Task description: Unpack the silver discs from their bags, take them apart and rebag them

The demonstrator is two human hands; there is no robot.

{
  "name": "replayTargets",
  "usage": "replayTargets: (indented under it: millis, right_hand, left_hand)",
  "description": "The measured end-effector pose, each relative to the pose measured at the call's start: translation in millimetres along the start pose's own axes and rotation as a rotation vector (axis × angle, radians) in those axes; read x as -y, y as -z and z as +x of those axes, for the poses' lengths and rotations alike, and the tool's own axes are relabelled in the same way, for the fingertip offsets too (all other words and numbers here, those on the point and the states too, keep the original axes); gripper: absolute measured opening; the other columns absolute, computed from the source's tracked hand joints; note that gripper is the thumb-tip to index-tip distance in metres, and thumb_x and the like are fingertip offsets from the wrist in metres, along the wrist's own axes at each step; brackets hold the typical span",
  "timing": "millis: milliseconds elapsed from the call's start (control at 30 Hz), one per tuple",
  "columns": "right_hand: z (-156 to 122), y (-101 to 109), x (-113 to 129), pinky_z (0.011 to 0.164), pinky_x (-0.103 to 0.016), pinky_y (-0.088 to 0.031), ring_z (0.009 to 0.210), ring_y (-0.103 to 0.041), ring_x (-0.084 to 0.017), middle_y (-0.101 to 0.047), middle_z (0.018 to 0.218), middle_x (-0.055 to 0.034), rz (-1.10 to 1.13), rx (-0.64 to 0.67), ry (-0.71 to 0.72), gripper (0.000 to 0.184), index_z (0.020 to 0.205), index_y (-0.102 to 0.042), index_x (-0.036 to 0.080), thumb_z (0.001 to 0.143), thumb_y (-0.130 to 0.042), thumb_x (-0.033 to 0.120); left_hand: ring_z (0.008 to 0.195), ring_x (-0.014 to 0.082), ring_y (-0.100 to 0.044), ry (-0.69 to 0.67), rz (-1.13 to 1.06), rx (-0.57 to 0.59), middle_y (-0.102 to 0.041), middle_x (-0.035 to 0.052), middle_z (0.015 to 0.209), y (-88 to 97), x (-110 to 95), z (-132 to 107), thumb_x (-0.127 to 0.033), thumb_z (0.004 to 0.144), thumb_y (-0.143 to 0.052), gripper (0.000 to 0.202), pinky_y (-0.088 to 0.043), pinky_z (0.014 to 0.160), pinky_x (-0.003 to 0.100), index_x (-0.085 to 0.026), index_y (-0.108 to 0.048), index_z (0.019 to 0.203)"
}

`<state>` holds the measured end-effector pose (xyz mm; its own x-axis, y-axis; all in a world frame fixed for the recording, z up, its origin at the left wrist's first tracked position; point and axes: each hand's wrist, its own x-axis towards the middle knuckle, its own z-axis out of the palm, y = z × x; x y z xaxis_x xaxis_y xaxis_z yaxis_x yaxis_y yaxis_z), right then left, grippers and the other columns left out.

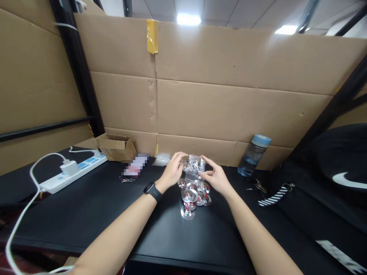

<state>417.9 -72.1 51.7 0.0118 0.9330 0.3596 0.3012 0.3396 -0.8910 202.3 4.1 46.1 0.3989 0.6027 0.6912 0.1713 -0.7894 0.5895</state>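
Both my hands hold a small clear plastic bag (195, 165) with shiny contents above the black table (86, 214). My left hand (172, 171), with a black watch on its wrist, pinches the bag's left side. My right hand (215, 176) pinches the bag's right side with thumb and forefinger. Right below the bag lies a pile of several round silver metal discs with red marks (192, 195), spread on the table between my wrists.
A white power strip with a plugged charger (73, 170) lies at left, an open cardboard box (116, 146) behind it. A blue-capped water bottle (254, 154) stands at right, next to keys and a black bag (329, 179). Cardboard walls close the back.
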Motion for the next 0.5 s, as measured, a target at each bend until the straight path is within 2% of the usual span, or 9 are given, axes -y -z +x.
replayTargets:
  millis: [100, 200, 267, 367, 500]
  right_hand:
    - [2, 2, -2, 0.069, -0.032, -0.061, 0.074, -0.073, -0.017, -0.049, 0.149, -0.0091, 0.06, -0.005, 0.005, 0.073, 0.145, -0.047, 0.031, 0.078, -0.076, 0.033]
    - [2, 3, -1, 0.085, -0.036, -0.059, 0.091, -0.072, -0.021, -0.053, 0.146, -0.0076, 0.15, 0.019, 0.009, 0.067, 0.147, -0.046, 0.029, 0.084, -0.07, 0.036]
    - [2, 2, 2, 0.093, -0.037, -0.056, 0.107, -0.067, -0.024, -0.052, 0.147, -0.0055, 0.199, 0.031, 0.021, 0.062, 0.145, -0.048, 0.029, 0.087, -0.067, 0.037]
    - [0, -2, 9, 0.102, -0.042, -0.051, 0.126, -0.057, -0.028, -0.049, 0.151, -0.0026, 0.272, 0.056, 0.031, 0.055, 0.141, -0.053, 0.031, 0.088, -0.065, 0.037]
    - [-2, -6, 14, 0.108, -0.049, -0.045, 0.129, -0.055, -0.03, -0.054, 0.146, -0.0039, 0.354, 0.1, 0.042, 0.049, 0.135, -0.06, 0.031, 0.087, -0.066, 0.038]
  left_hand:
    - [0.121, 0.0242, -0.052, -0.161, 0.203, 0.136, -0.057, 0.0095, 0.129, 1.9, -23, -4, -0.025, 0.095, -0.047, 0.033, -0.041, 0.106, 0.043, -0.023, -0.056, 0.126]
    - [0.124, 0.0296, -0.049, -0.286, 0.374, 0.249, -0.056, 0.0111, 0.135, -4.7, -44, -10, -0.04, 0.082, -0.067, 0.055, -0.038, 0.104, 0.046, -0.022, -0.051, 0.132]
    - [0.122, 0.0297, -0.05, -0.311, 0.493, 0.227, -0.057, 0.0117, 0.135, -11.5, -50, -12, -0.034, 0.084, -0.066, 0.054, -0.038, 0.101, 0.046, -0.021, -0.05, 0.134]
    - [0.114, 0.0258, -0.055, -0.314, 0.618, 0.16, -0.063, 0.01, 0.127, -18.8, -45, -13, -0.019, 0.092, -0.052, 0.037, -0.039, 0.093, 0.043, -0.021, -0.054, 0.129]
    - [0.102, 0.0228, -0.058, -0.336, 0.661, 0.148, -0.069, 0.0072, 0.113, -20.2, -32, -12, -0.015, 0.096, -0.047, 0.024, -0.039, 0.089, 0.041, -0.02, -0.063, 0.114]
